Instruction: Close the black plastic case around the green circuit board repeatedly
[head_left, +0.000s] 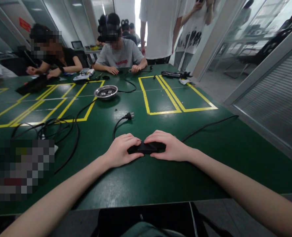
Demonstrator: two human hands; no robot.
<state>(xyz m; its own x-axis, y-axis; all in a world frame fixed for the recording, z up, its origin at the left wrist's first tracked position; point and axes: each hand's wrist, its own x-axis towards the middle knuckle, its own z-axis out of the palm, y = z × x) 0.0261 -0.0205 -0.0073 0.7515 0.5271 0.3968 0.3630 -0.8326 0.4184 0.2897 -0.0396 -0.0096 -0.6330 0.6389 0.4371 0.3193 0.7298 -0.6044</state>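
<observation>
Far left: blurred-out item [22,169] is sitting on the green table [126,194]; can't tell what it is.
Cable tangle [58,126]: lying just behind that item, one black strand curving toward the near edge.
Seated co-worker, black top [68,62]: leaning over the table's far side.
Metal bowl [106,97]: standing upright mid-table, holding small metallic pieces [108,92].
Seated co-worker, grey T-shirt [127,54]: resting both forearms on the table, behind the bowl.
Left hand [121,149]: gripping left end of the black block, thumb on near side, fingers on far side.
Plug [129,116]: lying beyond the left hand, prongs pointing right; its black cord [114,130] is bending down behind that hand, far end hidden.
Black block [147,148]: sitting between both hands, near the table's front; can't tell if it's touching the surface.
Right hand [172,147]: gripping right end, same pinch.
Right cable [210,125]: running from behind the right hand toward the table's right edge.
Folded black gear [172,74]: lying at far right corner.
</observation>
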